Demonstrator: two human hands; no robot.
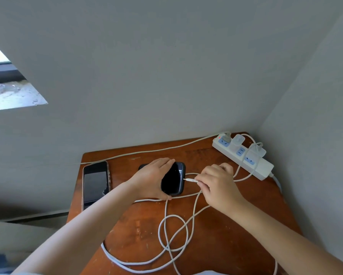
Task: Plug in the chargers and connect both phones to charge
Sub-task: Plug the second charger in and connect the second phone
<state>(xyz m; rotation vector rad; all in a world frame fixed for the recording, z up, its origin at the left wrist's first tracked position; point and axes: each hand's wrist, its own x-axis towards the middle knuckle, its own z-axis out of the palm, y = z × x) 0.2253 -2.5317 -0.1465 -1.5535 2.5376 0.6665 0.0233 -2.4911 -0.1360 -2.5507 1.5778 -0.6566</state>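
A dark phone [173, 180] lies at the middle of the wooden table [216, 235], and my left hand [151, 178] grips it from the left side. My right hand [216, 182] pinches a white cable plug [190, 180], whose metal tip is just right of the phone's edge, a small gap apart. A second phone [95, 183] lies screen up at the table's left edge, with no cable in it. Two white chargers [238, 142] [258, 150] sit plugged in a white power strip [244, 155] at the back right corner.
White cables [174, 235] loop and cross over the table's near half and trail off its front edge. The strip's grey lead [146, 151] runs along the back edge toward the left. Walls close in behind and to the right.
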